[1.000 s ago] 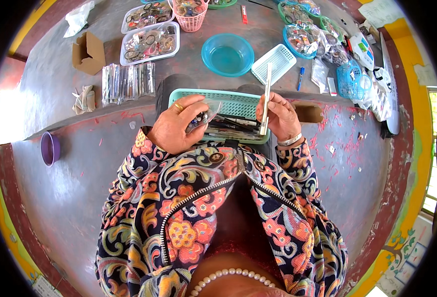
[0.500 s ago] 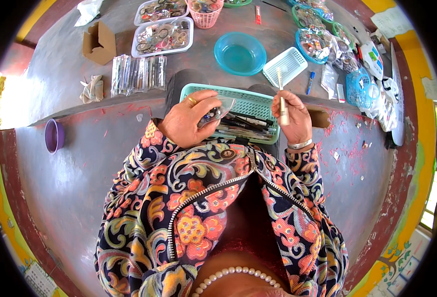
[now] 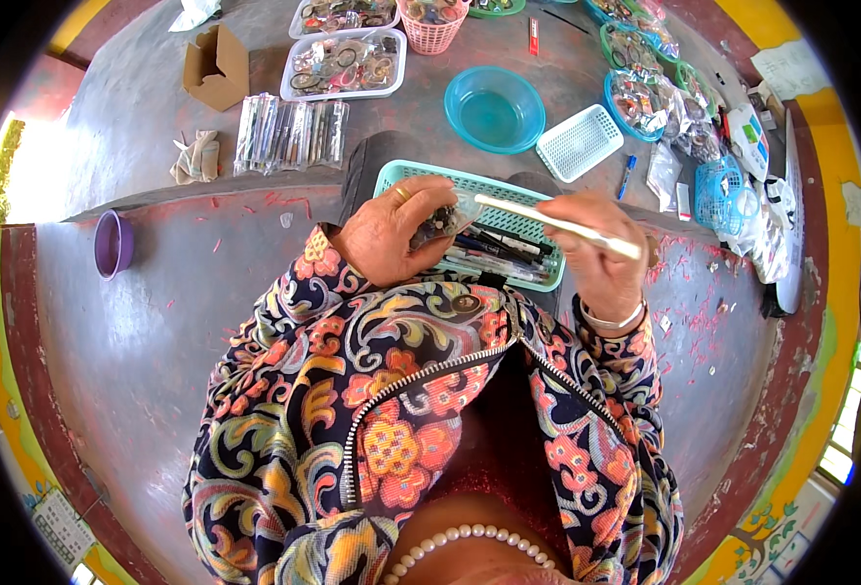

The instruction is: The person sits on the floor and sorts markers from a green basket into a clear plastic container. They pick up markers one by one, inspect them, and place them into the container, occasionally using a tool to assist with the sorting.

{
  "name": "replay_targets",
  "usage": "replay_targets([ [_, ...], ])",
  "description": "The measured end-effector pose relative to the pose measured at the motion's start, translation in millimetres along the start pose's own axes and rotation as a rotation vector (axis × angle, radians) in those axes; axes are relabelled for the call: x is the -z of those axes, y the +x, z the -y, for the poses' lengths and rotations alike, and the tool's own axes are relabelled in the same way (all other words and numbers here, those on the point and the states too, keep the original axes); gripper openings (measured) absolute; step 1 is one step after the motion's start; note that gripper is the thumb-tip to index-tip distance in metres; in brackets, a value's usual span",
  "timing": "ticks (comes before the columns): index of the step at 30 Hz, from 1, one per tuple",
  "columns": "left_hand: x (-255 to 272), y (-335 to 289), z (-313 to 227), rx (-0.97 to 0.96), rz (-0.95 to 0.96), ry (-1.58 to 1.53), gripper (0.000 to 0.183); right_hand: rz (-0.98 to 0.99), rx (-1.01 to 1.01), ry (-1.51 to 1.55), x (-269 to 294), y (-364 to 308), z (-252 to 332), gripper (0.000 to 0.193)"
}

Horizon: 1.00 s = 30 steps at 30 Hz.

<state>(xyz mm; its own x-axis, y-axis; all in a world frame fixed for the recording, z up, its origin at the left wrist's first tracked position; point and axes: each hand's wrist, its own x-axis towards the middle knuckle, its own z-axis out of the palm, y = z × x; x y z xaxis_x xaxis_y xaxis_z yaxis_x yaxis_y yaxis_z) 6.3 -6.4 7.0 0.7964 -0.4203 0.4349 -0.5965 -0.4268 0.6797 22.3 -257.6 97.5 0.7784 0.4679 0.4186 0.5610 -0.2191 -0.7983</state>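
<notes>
White pen (image 3: pixel 559 226), one: aslant above green basket (image 3: pixel 469 178), grip of right hand (image 3: pixel 606 268) clasped round it. Clear bag (image 3: pixel 438 224), small dark pieces inside: just beside pen's left tip, grip of left hand (image 3: pixel 384 234) grasping it. Loose pens (image 3: pixel 508 249): in green basket. Grey surface (image 3: pixel 138 127) beyond: blue basin (image 3: pixel 495 112), pale openwork basket (image 3: pixel 580 143), row of wrapped pens (image 3: pixel 291 135), brown carton (image 3: pixel 214 73) at left

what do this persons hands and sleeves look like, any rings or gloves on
No gloves. The left hand has a gold-coloured ring; the right hand has a silvery bangle at its wrist. The long dark sleeves carry coral and yellow flowers and swirls.
</notes>
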Motion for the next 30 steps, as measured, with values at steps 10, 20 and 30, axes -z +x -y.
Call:
replay_targets([
  [10,4,2,-6,0.033,0.031,-0.009,0.045,0.188,0.017,-0.264,-39,22,-27,0.027],
  [20,3,0,-4,0.032,0.014,-0.016,0.045,0.192,0.015,-0.311,-36,23,-24,0.022],
  [30,2,-1,-1,0.04,-0.014,-0.042,0.047,0.259,-0.136,-0.147,-49,27,-47,0.026],
])
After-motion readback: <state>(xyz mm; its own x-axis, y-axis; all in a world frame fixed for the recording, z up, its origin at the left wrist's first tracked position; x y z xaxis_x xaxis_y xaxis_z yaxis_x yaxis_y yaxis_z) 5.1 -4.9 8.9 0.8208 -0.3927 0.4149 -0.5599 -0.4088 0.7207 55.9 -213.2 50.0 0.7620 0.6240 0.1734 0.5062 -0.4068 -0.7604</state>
